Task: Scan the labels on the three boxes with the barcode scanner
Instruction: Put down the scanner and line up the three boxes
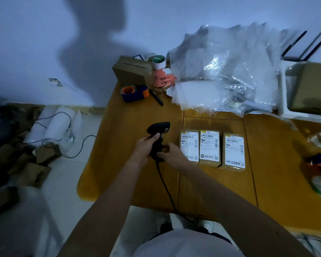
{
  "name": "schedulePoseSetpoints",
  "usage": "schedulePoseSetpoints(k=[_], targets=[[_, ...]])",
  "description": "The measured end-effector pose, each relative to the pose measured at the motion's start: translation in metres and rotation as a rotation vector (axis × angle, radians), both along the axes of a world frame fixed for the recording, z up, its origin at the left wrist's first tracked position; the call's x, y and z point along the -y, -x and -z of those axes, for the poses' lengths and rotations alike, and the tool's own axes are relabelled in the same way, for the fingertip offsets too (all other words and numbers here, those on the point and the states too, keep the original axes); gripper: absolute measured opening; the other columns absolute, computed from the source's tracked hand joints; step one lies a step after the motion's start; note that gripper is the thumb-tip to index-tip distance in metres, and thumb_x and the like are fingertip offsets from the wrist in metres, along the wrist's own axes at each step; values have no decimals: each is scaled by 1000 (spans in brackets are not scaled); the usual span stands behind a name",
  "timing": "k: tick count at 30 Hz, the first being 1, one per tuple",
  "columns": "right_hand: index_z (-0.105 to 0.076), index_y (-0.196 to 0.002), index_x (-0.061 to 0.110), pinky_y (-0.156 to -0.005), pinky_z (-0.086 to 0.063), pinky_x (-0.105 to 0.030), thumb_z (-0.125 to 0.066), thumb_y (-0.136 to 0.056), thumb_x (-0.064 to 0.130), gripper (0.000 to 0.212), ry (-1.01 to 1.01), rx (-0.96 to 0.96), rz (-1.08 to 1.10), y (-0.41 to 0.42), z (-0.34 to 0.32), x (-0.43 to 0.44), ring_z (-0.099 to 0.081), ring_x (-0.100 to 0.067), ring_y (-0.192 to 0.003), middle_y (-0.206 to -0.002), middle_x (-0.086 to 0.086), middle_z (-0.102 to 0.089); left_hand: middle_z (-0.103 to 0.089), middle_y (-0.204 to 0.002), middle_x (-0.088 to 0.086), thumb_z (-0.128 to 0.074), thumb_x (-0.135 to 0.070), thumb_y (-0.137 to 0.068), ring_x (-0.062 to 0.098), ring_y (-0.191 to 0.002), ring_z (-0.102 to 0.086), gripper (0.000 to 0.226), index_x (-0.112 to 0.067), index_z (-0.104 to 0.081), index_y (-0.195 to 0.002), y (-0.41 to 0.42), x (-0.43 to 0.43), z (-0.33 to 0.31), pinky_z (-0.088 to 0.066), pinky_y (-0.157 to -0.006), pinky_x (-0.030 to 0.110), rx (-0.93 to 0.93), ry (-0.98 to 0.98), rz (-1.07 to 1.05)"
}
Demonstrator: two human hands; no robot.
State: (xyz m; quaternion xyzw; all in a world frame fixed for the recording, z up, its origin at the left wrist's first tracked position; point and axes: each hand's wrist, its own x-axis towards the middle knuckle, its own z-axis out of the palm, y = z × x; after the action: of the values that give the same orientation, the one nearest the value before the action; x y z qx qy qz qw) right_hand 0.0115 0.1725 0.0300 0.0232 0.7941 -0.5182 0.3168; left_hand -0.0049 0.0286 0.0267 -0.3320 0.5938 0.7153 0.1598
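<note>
Both hands grasp the scanner (158, 140) above the desk (130, 115): left grip (146, 146) clenched on the handle, right grip (171, 153) pinching lower. Light, rigid; hold the handle. Three boxes (209, 147) lie at 3 o'clock.

The room was dim, and a pale wall (35, 43) beyond the grip carried a large dark shadow (93, 43). A wooden table (276, 182) of several boards spread under the grip and to its right. To the left of the grip, the light floor (67, 182) held cardboard scraps (31, 164) and a thin black wire (59, 138).
</note>
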Motion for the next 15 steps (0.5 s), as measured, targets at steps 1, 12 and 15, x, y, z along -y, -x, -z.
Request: schedulePoseSetpoints(k=[1, 12, 15], targets=[[-48, -140, 9, -97, -55, -38, -64, -99, 23, 46, -4, 15, 28, 1, 3, 4, -65, -23, -109, -131, -11, -63, -74, -113, 16, -79, -26, -88, 33, -103, -72, 39, -2, -69, -117, 3, 4, 2, -57, -94, 49, 3, 17, 1], [-48, -140, 11, -88, -53, -40, -60, -100, 26, 45, -163, 16, 75, 12, 26, 27, -63, -25, -100, -127, -12, -65, -67, -124, 12, -67, -9, -94, 26, -104, -70, 41, -10, -59, -135, 10, 24, 28, -61, -86, 43, 48, 220, 209], [-47, -139, 11, -88, -54, -42, -60, -100, 29, 45, -199, 28, 74, 14, 32, 29, -64, -27, -103, -122, -10, -64, -63, -124, 9, -64, -4, -95, 21, -102, -67, 50, -10, -52, -143, 12, 23, 31, -60, -81, 36, 40, 250, 317]])
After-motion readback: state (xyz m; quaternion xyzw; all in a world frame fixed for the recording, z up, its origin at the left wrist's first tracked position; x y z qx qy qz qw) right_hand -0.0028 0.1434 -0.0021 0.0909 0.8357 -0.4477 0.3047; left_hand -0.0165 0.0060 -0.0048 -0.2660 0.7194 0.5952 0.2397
